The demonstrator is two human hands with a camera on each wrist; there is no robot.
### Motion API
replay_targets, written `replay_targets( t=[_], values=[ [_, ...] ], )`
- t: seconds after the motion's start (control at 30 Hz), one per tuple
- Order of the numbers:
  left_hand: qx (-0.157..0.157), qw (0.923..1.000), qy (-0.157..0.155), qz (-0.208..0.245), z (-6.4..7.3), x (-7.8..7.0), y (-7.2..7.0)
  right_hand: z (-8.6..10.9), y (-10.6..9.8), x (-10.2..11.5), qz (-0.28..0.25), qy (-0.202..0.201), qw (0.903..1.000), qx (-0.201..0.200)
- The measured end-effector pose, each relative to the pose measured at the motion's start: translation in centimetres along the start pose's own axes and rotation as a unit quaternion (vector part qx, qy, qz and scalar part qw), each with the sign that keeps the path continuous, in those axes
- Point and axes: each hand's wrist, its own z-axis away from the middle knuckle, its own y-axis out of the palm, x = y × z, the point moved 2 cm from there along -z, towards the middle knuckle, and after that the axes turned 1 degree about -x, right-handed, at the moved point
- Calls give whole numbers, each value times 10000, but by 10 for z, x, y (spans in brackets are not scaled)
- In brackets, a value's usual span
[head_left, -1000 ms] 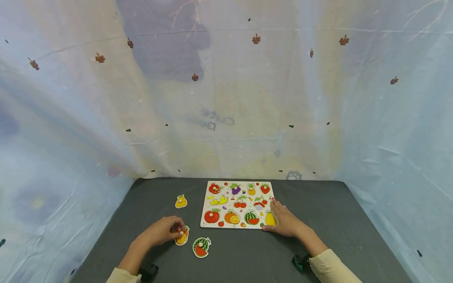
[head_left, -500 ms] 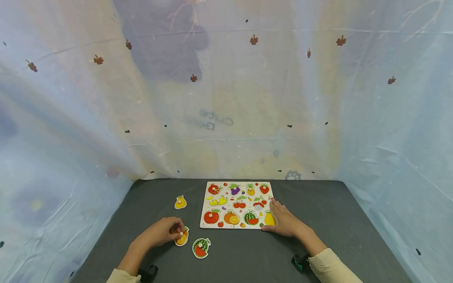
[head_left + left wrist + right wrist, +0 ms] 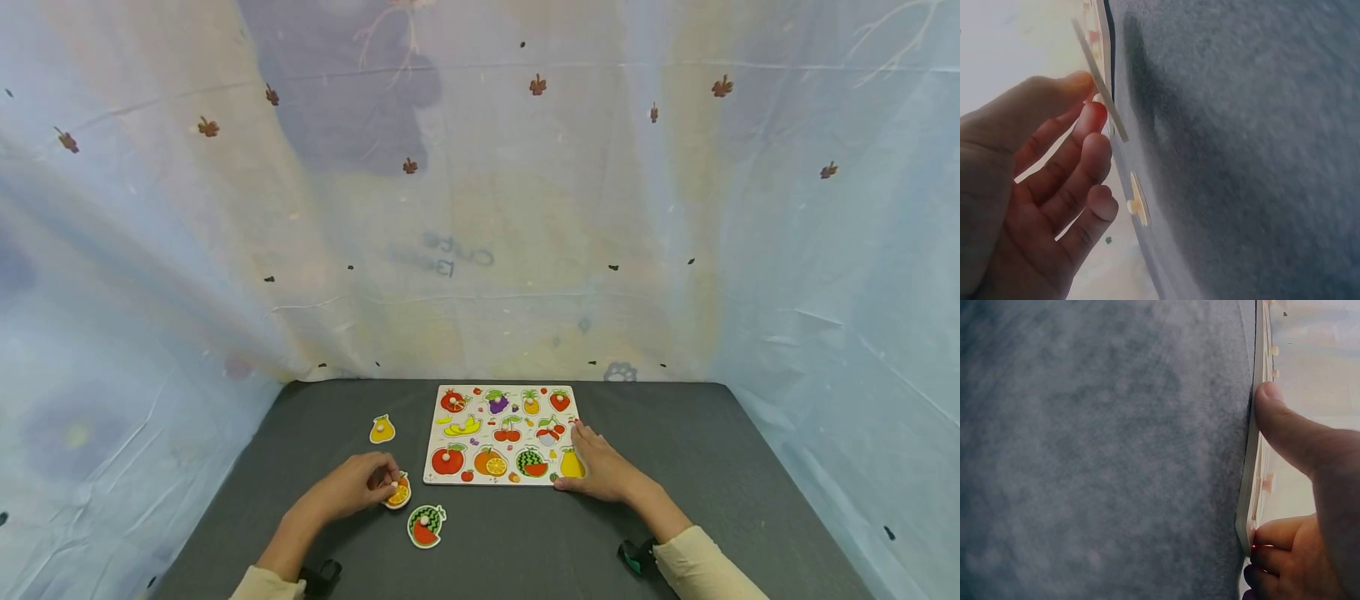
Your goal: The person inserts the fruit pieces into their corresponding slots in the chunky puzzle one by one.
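Observation:
In the head view my left hand (image 3: 356,485) pinches the orange-slice puzzle piece (image 3: 400,492) between thumb and fingertips. The left wrist view shows that puzzle piece (image 3: 1099,75) edge-on and tilted, off the grey tabletop, with the other fingers loosely bent. My right hand (image 3: 607,471) rests against the near right corner of the white fruit puzzle board (image 3: 437,438). Its thumb (image 3: 1279,419) presses on the board's near edge, while the fingers lie along the right side. Part of the pear picture (image 3: 572,462) is beside that hand.
A watermelon puzzle piece (image 3: 427,527) with a knob lies left of centre, nearer me than the board. Farther back on the left lies a yellow pear piece (image 3: 382,429). The dark grey table (image 3: 517,542) meets a pale patterned curtain (image 3: 480,333) behind and at both sides.
My left hand has moved slightly forward and right, lifting the orange piece from the table. My right hand and the board stay in place.

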Motion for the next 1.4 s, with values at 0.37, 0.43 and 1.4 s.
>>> replay_targets(
  t=[0.37, 0.43, 1.4],
  values=[
    [-237, 9988, -427, 5, -14, -5, 2, 0, 1, 0, -16, 0, 10000, -7],
    [-292, 9981, -534, -23, -17, -6, 3, 0, 0, 0, -27, 1, 10000, -8],
    [-448, 9983, -102, -364, -74, -59, 28, 1, 0, 1, -43, 48, 10000, -42]
  ],
)
